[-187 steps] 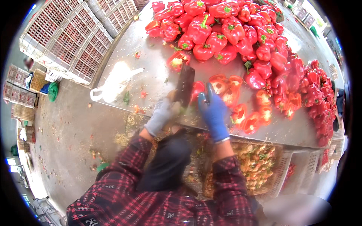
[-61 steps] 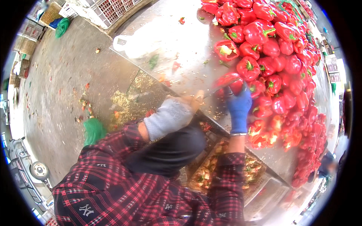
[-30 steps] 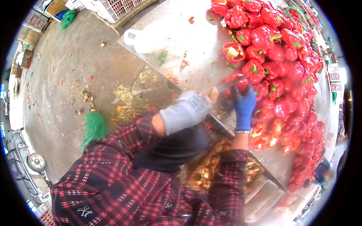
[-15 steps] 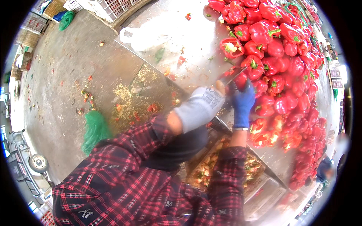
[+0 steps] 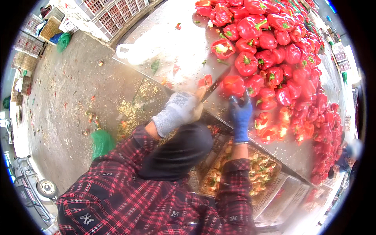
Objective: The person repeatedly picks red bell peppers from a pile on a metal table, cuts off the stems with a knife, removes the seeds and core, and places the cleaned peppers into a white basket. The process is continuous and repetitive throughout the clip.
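In a grey-white glove, my left hand (image 5: 181, 109) is closed round the handle of a knife (image 5: 214, 87), its blade slanting up and to the right over the metal table (image 5: 184, 47). A small red pepper piece (image 5: 205, 81) is beside the blade near the handle. My right hand (image 5: 241, 114), in a blue glove, has its fingers at the near side of a red bell pepper (image 5: 233, 85) and appears to grip it. Right of that pepper rises a large heap of red bell peppers (image 5: 276, 55). Cut, opened peppers (image 5: 268, 131) lie on the table right of my right hand.
Below the table edge stands a crate of pepper cores and scraps (image 5: 246, 172), with pale plastic crates (image 5: 282, 196) beside it. A white plastic bag (image 5: 135, 53) lies on the table. Seeds (image 5: 133, 105) and a green bag (image 5: 102, 143) are on the floor at left.
My left hand and the knife have moved left and down, away from my right hand. My right hand has shifted slightly left and lower. The whole view has shifted a little.
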`<state>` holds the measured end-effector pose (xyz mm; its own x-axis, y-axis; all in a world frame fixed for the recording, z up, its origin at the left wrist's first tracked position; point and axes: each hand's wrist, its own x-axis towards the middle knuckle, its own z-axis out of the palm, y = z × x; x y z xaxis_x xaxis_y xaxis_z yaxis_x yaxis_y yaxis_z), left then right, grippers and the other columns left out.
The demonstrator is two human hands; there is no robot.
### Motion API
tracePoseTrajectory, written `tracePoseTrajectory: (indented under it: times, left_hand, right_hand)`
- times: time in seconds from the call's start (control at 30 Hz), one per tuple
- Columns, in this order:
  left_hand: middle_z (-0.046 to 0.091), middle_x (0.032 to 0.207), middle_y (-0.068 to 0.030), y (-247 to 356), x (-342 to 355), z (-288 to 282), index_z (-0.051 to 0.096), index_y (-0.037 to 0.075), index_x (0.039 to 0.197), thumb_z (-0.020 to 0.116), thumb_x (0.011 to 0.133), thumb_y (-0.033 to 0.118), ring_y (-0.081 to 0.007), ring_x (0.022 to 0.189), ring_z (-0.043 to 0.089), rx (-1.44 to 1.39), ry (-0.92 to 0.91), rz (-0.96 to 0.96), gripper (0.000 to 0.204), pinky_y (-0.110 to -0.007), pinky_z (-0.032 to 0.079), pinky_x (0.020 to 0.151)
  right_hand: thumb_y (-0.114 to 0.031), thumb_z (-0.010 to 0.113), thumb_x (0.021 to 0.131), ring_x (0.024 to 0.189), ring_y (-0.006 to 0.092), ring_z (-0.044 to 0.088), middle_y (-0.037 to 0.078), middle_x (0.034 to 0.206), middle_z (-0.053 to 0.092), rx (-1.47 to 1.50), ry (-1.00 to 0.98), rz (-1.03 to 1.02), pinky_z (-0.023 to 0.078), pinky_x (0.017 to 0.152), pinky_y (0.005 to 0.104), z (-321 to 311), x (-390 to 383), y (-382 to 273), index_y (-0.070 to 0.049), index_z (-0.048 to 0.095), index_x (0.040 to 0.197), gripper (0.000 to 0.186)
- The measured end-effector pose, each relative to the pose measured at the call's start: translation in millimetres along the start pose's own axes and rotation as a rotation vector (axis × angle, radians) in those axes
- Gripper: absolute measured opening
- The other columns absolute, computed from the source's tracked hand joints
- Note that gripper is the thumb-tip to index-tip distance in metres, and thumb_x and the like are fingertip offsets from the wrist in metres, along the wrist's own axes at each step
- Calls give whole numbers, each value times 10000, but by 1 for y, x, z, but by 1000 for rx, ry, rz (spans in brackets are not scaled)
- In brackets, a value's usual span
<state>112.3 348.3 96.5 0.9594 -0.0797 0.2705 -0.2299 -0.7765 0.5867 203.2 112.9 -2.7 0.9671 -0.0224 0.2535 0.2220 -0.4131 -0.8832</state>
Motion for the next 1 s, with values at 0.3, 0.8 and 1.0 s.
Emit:
tracePoseTrajectory:
  times: [0.3, 0.8, 1.0]
  left_hand:
    - [645, 752, -200, 17, 3, -28, 506, -30, 1249, 552, 821, 67, -377, 676, 644, 35, -89, 246, 441, -480, 501, 588]
    - [567, 657, -184, 19, 66, -15, 535, -9, 1127, 573, 778, 2, -378, 614, 584, 71, -227, 423, 351, -468, 459, 561]
    - [616, 741, -207, 15, 95, 12, 600, 38, 904, 533, 792, 59, -421, 735, 611, -40, -352, 270, 132, -493, 471, 658]
  right_hand:
    - [-121, 696, 887, 1044, 172, 566, 127, 1218, 602, 353, 74, 294, 483, 894, 328, 5, 4, 0, 35, 540, 1321, 487]
    - [-59, 706, 822, 1112, 252, 599, 165, 1200, 625, 87, 163, 80, 472, 953, 359, 18, 17, 3, 11, 593, 1254, 453]
    - [-68, 711, 832, 1121, 237, 598, 161, 1203, 627, 466, 263, 204, 486, 940, 350, 30, 7, -8, 12, 606, 1240, 428]
